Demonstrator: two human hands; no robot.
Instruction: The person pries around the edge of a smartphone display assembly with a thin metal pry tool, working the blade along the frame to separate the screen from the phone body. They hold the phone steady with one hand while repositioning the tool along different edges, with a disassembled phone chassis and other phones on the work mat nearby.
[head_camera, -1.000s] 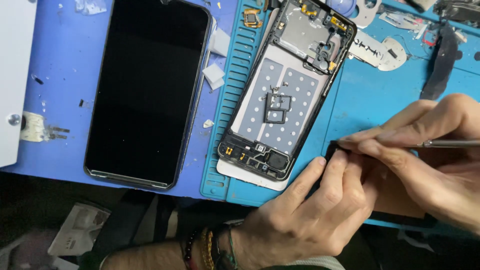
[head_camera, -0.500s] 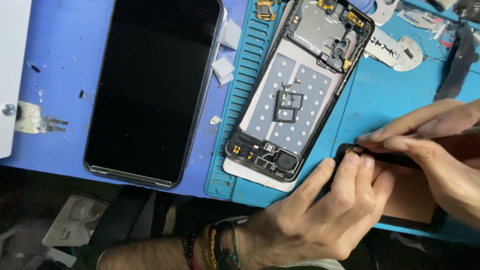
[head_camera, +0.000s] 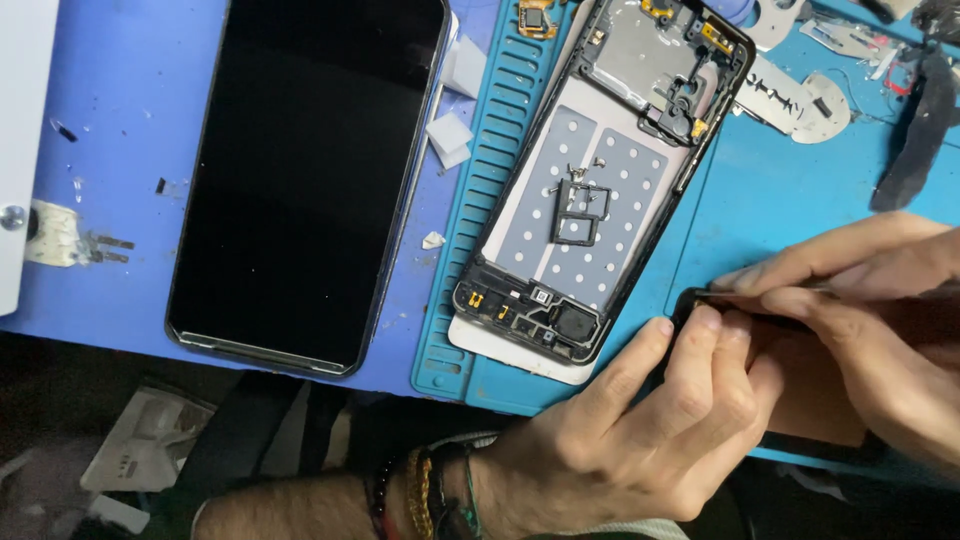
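My left hand (head_camera: 640, 430), with bead bracelets at the wrist, reaches up from the bottom edge. Its fingertips rest on a small flat black part (head_camera: 697, 299) on the teal mat (head_camera: 770, 200). My right hand (head_camera: 870, 310) comes in from the right, and its thumb and forefinger pinch the same black part. Most of the part is hidden under the fingers. Just left of both hands lies an opened phone frame (head_camera: 600, 190) with bare boards at either end and a loose black card tray (head_camera: 580, 212) on its grey middle.
A phone with a dark screen (head_camera: 300, 170) lies on the blue mat (head_camera: 110, 140) at left. White scraps (head_camera: 450, 135) lie between the two phones. Metal shields (head_camera: 790, 95) and a black strip (head_camera: 915, 130) sit at the upper right. A brown flat piece (head_camera: 815, 395) lies under my hands.
The thin metal tool seen in my right hand one second ago is no longer in view. Both hands have closed in on the small black part; the view has shifted slightly.
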